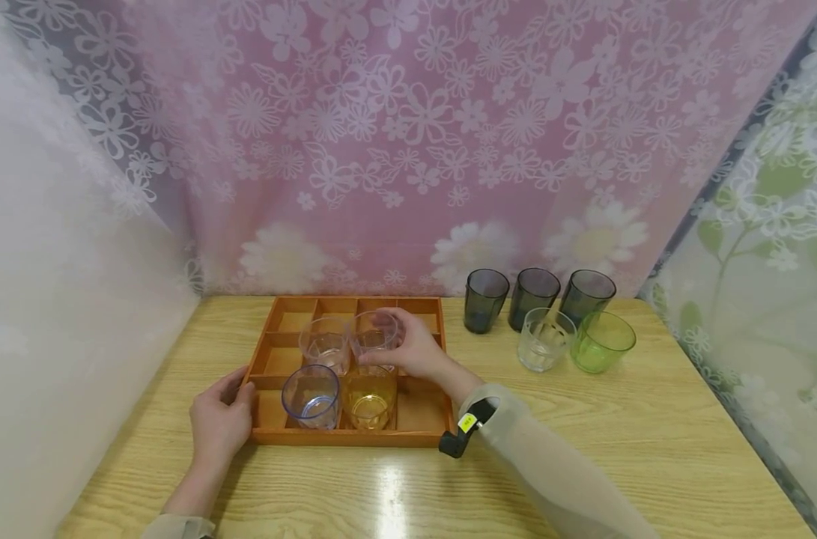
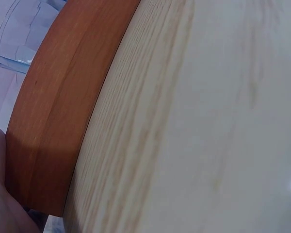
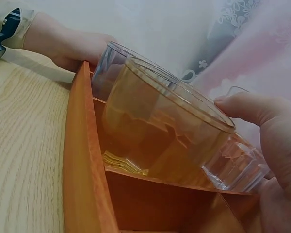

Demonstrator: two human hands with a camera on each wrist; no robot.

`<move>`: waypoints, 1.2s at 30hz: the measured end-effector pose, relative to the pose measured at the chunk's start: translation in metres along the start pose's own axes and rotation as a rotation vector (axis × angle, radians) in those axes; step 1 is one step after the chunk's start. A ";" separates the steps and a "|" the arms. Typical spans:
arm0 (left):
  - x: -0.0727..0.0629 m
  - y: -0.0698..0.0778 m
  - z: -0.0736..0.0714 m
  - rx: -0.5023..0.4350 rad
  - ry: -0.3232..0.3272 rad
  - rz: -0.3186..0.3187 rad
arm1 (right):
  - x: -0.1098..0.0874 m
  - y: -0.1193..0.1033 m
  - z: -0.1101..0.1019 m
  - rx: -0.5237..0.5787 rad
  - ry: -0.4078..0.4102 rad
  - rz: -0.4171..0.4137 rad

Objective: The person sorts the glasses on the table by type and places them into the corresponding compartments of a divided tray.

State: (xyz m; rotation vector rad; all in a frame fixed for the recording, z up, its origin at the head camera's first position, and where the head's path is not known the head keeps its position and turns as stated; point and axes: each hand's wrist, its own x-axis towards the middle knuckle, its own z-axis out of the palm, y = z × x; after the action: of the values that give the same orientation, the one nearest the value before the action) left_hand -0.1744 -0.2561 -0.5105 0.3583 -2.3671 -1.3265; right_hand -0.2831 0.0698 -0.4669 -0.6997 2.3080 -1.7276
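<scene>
A compartmented wooden tray (image 1: 317, 440) lies on the table. At its left edge my left hand (image 1: 221, 416) holds the side; in the left wrist view that hand (image 2: 2, 199) is at the tray's corner. My right hand (image 1: 418, 350) has its thumb and fingers around a clear glass (image 1: 373, 337) in the tray's middle. Another clear glass (image 1: 324, 346) stands just left of it. In front are a blue-rimmed glass (image 1: 310, 400) and an amber glass (image 1: 371, 400). From the right wrist, the amber glass (image 3: 155, 121) hides part of the other glasses.
Right of the tray, three dark grey glasses (image 1: 534, 296) stand in a row near the back curtain (image 1: 408, 150). Before them are a clear glass (image 1: 541, 348) and a green glass (image 1: 602, 344). Curtains also close off both sides of the table (image 1: 516, 449).
</scene>
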 end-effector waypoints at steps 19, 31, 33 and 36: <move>0.000 -0.002 0.000 -0.004 0.000 0.007 | 0.005 0.004 -0.016 -0.045 -0.156 -0.025; -0.001 -0.001 0.000 -0.005 0.000 -0.003 | -0.002 0.005 -0.018 -0.084 -0.111 -0.029; 0.000 -0.001 0.000 -0.007 0.000 0.000 | -0.004 0.003 -0.020 -0.082 -0.104 -0.021; 0.000 -0.003 0.000 -0.007 0.007 0.008 | -0.008 0.002 -0.024 -0.094 -0.091 -0.007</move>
State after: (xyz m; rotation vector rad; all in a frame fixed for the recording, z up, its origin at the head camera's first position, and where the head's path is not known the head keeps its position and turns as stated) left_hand -0.1739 -0.2574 -0.5128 0.3504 -2.3550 -1.3278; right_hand -0.2860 0.0947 -0.4619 -0.7864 2.3394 -1.5642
